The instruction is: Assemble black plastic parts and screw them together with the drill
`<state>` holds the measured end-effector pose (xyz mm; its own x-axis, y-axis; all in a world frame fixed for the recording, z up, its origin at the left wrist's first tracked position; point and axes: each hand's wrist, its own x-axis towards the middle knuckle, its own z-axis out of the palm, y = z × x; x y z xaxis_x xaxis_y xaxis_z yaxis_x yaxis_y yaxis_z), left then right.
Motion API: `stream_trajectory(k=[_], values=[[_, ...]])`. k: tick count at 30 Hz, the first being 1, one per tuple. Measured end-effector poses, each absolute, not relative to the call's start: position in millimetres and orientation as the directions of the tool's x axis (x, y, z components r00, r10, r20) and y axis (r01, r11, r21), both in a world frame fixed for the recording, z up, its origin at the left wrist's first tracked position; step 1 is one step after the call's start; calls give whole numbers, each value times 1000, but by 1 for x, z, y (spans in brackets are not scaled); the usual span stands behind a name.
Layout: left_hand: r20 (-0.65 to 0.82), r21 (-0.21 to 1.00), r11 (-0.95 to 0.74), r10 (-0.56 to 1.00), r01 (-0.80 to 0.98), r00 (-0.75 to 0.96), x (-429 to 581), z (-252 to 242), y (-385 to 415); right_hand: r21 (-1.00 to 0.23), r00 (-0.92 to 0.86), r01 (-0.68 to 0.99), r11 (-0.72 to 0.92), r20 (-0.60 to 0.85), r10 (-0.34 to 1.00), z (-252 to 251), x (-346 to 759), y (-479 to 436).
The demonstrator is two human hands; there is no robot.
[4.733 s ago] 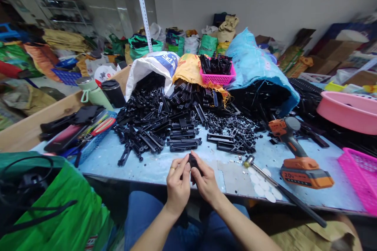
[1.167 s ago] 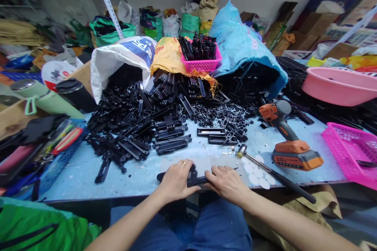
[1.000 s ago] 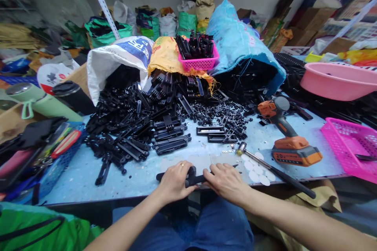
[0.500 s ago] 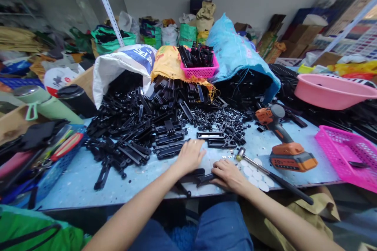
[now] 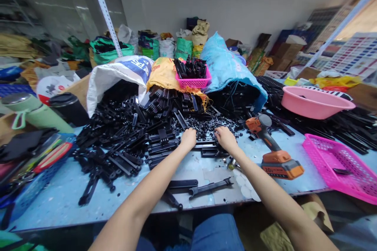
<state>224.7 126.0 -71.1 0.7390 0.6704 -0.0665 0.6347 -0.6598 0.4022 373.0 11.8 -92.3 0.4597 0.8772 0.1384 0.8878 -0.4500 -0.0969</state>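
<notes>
Both my hands reach to the loose heap of small screws and black fittings (image 5: pixel 210 121) at mid-table. My left hand (image 5: pixel 188 139) is curled at the heap's left side, beside stacked black plastic bars (image 5: pixel 161 149); whatever its fingers hold is hidden. My right hand (image 5: pixel 225 138) has its fingers pinched together among the screws, and I cannot make out what is in them. Close to the front edge lie a long black bar (image 5: pixel 184 184) and a black clip-ended bar (image 5: pixel 210 189). A hammer's head (image 5: pixel 232 164) shows beside my right forearm, which covers most of its handle.
An orange cordless drill (image 5: pixel 277 149) stands at right, near a pink basket (image 5: pixel 324 160) and a pink basin (image 5: pixel 318 102). Black parts (image 5: pixel 118 133) spill from open sacks (image 5: pixel 123 66). A blue tool basket (image 5: pixel 44 176) and cups (image 5: pixel 69 106) are at left.
Both hands have moved forward, away from the front edge, to the screw heap. My right hand has let go of the black clip-ended bar, which lies on the table. The view has shifted.
</notes>
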Motion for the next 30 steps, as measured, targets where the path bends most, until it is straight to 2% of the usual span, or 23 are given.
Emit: stream_trajectory(k=[3, 6, 7, 8, 9, 11, 14, 17, 19, 20, 21, 22, 23, 24, 25, 26, 27, 28, 30], values=[[-5, 622, -523, 742, 583, 670, 181, -56, 113, -25, 515, 857, -515, 70, 854, -90, 389, 49], [-108, 818, -257, 810, 514, 576, 117, -43, 98, 10, 536, 844, -536, 22, 844, -90, 390, 70], [-205, 878, -86, 822, 471, 531, 96, -41, 92, 17, 537, 843, -537, 8, 843, -90, 388, 74], [-348, 927, 224, 812, 300, 469, 77, -41, 86, 21, 537, 843, -537, -6, 843, -89, 385, 77], [-464, 884, 431, 768, 180, 442, 59, -42, 81, 23, 539, 842, -539, -17, 842, -88, 382, 79], [-605, 761, 647, 677, 54, 419, 34, -49, 70, 21, 568, 823, -567, -39, 822, -86, 377, 82], [-656, 712, 701, 639, 48, 401, 18, -61, 58, 12, 630, 776, -631, -63, 774, -83, 371, 81], [-656, 725, 684, 646, 86, 392, 17, -68, 56, 5, 635, 772, -635, 16, 772, -75, 365, 68], [-617, 778, 607, 690, 160, 378, 18, -72, 58, -15, 581, 812, -583, 108, 807, -68, 357, 52], [-546, 838, 500, 752, 218, 369, 19, -74, 59, -60, 534, 845, -532, 153, 831, -64, 350, 42], [-411, 905, 324, 832, 277, 371, 19, -77, 59, -143, 481, 876, -461, 197, 854, -61, 342, 31], [-207, 944, 80, 898, 320, 388, 19, -81, 58, -296, 424, 890, -347, 256, 869, -58, 333, 19], [44, 919, -202, 907, 338, 420, 19, -85, 56, -447, 381, 865, -226, 293, 877, -57, 323, 6], [295, 819, -470, 836, 328, 462, 19, -89, 53, -566, 347, 814, -130, 296, 890, -56, 313, -6], [493, 668, -681, 707, 301, 507, 18, -94, 49, -640, 301, 767, -51, 290, 908, -56, 303, -18], [622, 506, -820, 562, 268, 544, 18, -98, 45, -687, 256, 727, 15, 291, 922, -57, 293, -28], [687, 380, -891, 453, 250, 569, 17, -102, 41, -712, 220, 700, 60, 294, 930, -58, 284, -38], [707, 306, -918, 397, 252, 585, 17, -106, 39, -721, 194, 686, 96, 308, 931, -61, 277, -46], [706, 281, -914, 404, 292, 582, 16, -111, 36, -733, 150, 668, 126, 299, 942, -66, 266, -56]])
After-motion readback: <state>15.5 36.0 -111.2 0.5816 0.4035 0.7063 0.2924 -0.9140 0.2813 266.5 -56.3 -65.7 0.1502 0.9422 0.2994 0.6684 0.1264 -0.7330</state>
